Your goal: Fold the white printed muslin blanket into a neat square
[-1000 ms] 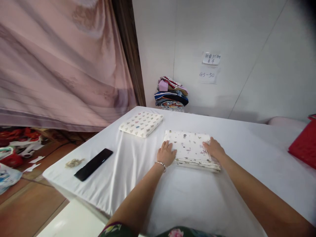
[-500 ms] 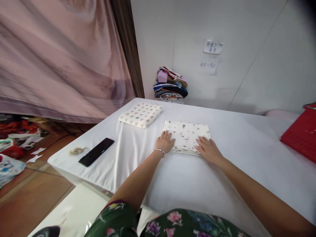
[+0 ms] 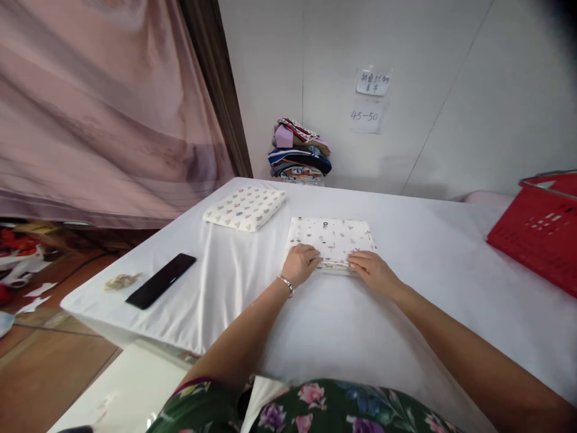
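Observation:
A white folded cloth (image 3: 333, 237) with a small scattered print lies flat in the middle of the table. Its layers show along the near edge. My left hand (image 3: 301, 263), with a bracelet at the wrist, is closed on the near left corner, fingertips over the top and the thumb out of sight. At the right part of the same edge, my right hand (image 3: 372, 269) grips the layers with its fingers together on top. Farther off to the left lies a second folded cloth (image 3: 246, 208), cream with a grey, red and blue print, untouched.
On the white-covered table (image 3: 433, 288) a black phone (image 3: 161, 281) lies at the left, beside a crumpled beige bit (image 3: 122, 281). A red basket (image 3: 536, 231) stands at the right edge. Behind the table rises a pile of folded fabrics (image 3: 300, 153) against the wall.
My hands lay flatter on the cloth with fingers spread; now both are curled round its near edge. The view has turned a little right, showing more of the red basket.

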Demonstrator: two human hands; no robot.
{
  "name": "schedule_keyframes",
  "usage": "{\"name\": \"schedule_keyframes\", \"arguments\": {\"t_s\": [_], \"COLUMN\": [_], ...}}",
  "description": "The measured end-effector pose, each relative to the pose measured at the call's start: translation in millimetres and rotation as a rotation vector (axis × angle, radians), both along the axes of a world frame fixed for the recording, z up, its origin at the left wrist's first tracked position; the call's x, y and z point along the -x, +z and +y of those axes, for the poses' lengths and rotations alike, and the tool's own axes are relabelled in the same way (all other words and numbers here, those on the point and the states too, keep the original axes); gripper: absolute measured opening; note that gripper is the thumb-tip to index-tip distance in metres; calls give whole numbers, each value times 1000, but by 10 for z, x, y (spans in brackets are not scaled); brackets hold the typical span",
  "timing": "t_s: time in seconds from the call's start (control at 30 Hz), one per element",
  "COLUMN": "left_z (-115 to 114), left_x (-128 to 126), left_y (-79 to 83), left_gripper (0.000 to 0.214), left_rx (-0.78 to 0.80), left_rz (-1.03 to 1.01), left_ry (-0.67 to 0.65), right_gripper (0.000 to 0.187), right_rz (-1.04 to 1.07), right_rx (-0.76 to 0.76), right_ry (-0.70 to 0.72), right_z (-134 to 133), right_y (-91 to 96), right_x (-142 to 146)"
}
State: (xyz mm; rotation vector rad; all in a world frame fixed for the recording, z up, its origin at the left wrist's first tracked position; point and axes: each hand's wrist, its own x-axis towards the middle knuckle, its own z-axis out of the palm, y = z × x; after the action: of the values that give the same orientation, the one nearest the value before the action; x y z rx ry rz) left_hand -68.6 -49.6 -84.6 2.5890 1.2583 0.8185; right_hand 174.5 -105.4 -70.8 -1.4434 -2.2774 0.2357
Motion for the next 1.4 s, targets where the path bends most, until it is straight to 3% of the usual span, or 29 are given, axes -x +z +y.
{"name": "schedule_keyframes", "arguments": {"t_s": [0.17, 0.4, 0.77, 1.1, 1.2, 1.3, 1.4], "left_z": [34, -8, -56, -81, -127, -198, -247], "left_x": [7, -29, 60, -16, -59, -59, -45], "left_y": [-26, 42, -3, 134, 106, 0, -99], "left_gripper": [17, 22, 24, 23, 32, 48, 55], "left_rx": [45, 30, 6, 9, -29, -46, -63], "left_rz": [26, 42, 24, -41, 27, 143, 202], "left_ry": [-52, -43, -150, -90, -138, -178, -175], "right_gripper": [32, 32, 27, 27, 29, 27, 22], "right_rz": [20, 135, 98, 80, 86, 133, 245], "right_rx": [20, -27, -191, -187, -191, -139, 30], "right_ry": [42, -78, -3, 20, 36, 57, 44], "right_z": [108, 72, -52, -40, -48, -59, 12], "right_y": [-2, -99, -225, -266, -276, -231, -118], "right_x": [132, 166, 182, 200, 193, 171, 146]}}
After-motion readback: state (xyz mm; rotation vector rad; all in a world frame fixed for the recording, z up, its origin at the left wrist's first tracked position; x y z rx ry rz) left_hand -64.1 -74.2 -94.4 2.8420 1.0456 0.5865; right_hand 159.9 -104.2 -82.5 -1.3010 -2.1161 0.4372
